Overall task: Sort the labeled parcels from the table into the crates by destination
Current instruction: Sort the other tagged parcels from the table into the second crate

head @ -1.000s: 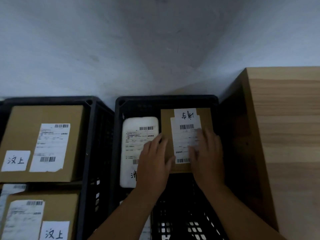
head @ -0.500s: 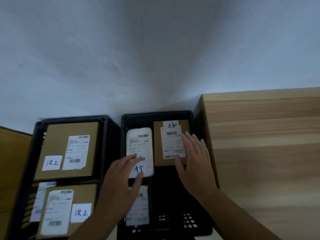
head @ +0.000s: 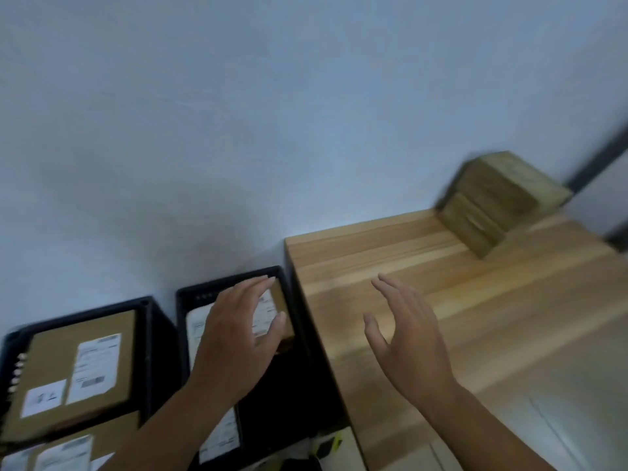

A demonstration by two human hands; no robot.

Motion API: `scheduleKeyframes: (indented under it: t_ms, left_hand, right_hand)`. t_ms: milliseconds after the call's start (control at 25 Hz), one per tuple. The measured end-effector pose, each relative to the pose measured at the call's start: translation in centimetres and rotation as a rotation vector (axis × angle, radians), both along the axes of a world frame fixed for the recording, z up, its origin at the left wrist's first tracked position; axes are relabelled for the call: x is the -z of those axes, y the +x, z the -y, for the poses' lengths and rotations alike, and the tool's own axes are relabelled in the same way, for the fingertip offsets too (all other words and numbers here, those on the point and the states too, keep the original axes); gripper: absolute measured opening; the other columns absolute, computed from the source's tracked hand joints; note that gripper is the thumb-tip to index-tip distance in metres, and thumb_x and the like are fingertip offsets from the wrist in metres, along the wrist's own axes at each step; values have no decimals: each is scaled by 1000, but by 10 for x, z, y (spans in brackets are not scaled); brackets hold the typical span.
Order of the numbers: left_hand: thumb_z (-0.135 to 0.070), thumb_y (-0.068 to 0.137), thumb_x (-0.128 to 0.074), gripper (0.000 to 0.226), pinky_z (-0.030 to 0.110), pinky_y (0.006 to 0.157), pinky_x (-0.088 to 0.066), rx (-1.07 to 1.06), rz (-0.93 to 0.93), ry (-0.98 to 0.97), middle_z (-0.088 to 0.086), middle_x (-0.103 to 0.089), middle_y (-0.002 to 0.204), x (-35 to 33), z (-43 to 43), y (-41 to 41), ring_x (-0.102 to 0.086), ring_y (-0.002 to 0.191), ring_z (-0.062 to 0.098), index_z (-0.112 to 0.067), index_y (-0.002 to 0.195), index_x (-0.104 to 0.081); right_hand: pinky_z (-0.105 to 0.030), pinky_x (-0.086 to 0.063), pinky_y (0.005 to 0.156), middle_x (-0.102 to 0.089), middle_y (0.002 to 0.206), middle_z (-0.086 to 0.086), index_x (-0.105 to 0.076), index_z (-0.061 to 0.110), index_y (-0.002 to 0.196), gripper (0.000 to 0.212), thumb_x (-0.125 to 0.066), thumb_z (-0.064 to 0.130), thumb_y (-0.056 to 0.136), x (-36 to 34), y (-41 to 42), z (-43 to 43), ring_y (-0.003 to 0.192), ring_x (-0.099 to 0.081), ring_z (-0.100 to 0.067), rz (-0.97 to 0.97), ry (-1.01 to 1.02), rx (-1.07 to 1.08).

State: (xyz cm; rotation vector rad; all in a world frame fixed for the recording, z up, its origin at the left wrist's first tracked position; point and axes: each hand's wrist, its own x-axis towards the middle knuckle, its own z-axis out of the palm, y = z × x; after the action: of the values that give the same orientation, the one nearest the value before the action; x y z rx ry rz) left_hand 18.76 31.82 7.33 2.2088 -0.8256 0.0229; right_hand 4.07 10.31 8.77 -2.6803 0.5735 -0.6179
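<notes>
Two black crates stand on the floor left of the wooden table [head: 475, 317]. The left crate [head: 149, 334] holds brown labeled boxes [head: 78, 368]. The right crate [head: 299, 334] holds a white soft parcel [head: 195, 324] and a small brown labeled box [head: 275, 307]. My left hand [head: 238, 338] hovers with fingers spread above that crate, holding nothing and covering part of both parcels. My right hand [head: 407, 338] is over the table top, fingers straight and empty. Two stacked brown boxes [head: 492, 202] sit at the table's far end, blurred.
A pale wall runs behind the crates and the table. A dark vertical strip [head: 598, 158] stands at the far right beside the stacked boxes. Something yellow and black [head: 328, 443] lies on the floor between the right crate and the table.
Both hands have let go of the small brown box, which now lies in the right crate. The right hand moved right over the table, and the view swung up and to the right.
</notes>
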Motion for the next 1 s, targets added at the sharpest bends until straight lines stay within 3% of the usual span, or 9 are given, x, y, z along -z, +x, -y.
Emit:
scheduleKeyframes:
  t_ms: [160,520,720,1000]
  left_hand:
    - [-41,93,-63,51,39,113,-38,141,25,-63,-17,-49,139,-28,45,-59,-41,131,5,-32,140,-49]
    - [-49,91,-58,47,18,101,-31,398,163,-71,-35,-40,128,-59,181,-168,-35,121,-11,-43,136,-45]
    - [-43,85,-60,44,29,101,-43,438,213,-122,-17,-57,126,-65,275,-225,-51,117,4,-26,126,-61]
    - [-42,88,-60,42,37,104,-44,380,167,-91,-14,-56,130,-64,402,-295,-50,121,8,-27,128,-60]
  right_hand:
    - [-32,-42,110,-60,134,7,-61,18,132,45,-71,28,90,-37,-77,6,128,-52,-12,48,-46,147]
    - [-33,-42,109,-63,130,2,-66,14,128,42,-76,26,88,-64,-200,75,124,-58,-19,145,-95,374]
    - [-31,-43,107,-63,128,5,-65,18,127,42,-76,27,87,-57,-261,162,121,-58,-15,210,-89,406]
    - [-23,-39,105,-63,126,7,-65,19,126,38,-69,31,90,-54,-331,295,119,-58,-13,227,-100,353]
